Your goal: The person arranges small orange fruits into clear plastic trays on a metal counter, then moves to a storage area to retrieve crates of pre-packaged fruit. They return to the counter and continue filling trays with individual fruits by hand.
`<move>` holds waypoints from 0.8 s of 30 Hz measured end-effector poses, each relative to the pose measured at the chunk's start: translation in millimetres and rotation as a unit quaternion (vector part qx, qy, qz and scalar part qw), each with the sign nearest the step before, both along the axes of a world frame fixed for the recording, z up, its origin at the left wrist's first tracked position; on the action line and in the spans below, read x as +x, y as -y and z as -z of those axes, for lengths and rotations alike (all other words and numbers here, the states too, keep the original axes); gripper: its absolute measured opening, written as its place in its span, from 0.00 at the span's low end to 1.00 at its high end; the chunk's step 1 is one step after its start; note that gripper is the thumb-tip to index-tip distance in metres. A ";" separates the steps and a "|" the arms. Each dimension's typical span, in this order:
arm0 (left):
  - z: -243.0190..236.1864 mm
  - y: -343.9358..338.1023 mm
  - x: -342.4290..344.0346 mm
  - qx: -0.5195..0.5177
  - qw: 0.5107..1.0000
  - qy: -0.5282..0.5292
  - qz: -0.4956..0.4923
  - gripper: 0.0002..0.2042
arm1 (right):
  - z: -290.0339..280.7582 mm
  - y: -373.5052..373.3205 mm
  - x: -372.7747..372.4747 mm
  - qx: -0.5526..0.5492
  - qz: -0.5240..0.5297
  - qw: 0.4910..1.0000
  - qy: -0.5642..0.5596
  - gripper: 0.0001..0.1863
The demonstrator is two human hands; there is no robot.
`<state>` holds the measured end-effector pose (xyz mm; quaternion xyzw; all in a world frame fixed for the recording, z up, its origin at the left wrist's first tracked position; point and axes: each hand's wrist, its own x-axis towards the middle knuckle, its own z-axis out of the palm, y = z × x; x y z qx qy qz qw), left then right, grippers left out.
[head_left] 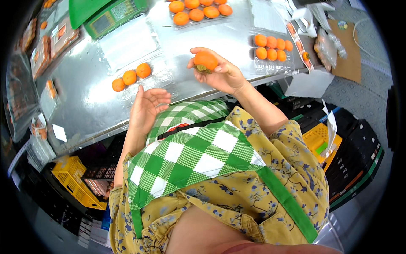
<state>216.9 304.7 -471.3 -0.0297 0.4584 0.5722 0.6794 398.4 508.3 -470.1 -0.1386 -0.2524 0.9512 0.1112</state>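
Note:
My right hand [224,74] is raised over the table's near edge, its fingers wrapped round an orange persimmon [206,60] with the leafy cap turned down toward me. With fingers apart and nothing in it, my left hand [149,106] hovers at the table edge. Just beyond that hand lies a clear plastic tray [163,78] whose far-left row carries 3 persimmons [130,77]; its other hollows hold none. The tray's white-looking lid [127,42] is folded back flat behind it.
Filled persimmon trays stand at the back [196,15] and right [270,53] of the metal table [80,101]. A green scale [112,19] is at the back left, near wrapped packs [63,38]. Yellow crates [76,182] sit below the table, and a label strip [299,46] hangs at right.

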 end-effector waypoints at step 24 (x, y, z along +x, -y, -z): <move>-2.0 -28.6 8.8 -0.028 0.999 -0.031 0.030 0.28 | 24.7 -62.0 163.1 0.142 0.316 0.915 0.205 0.31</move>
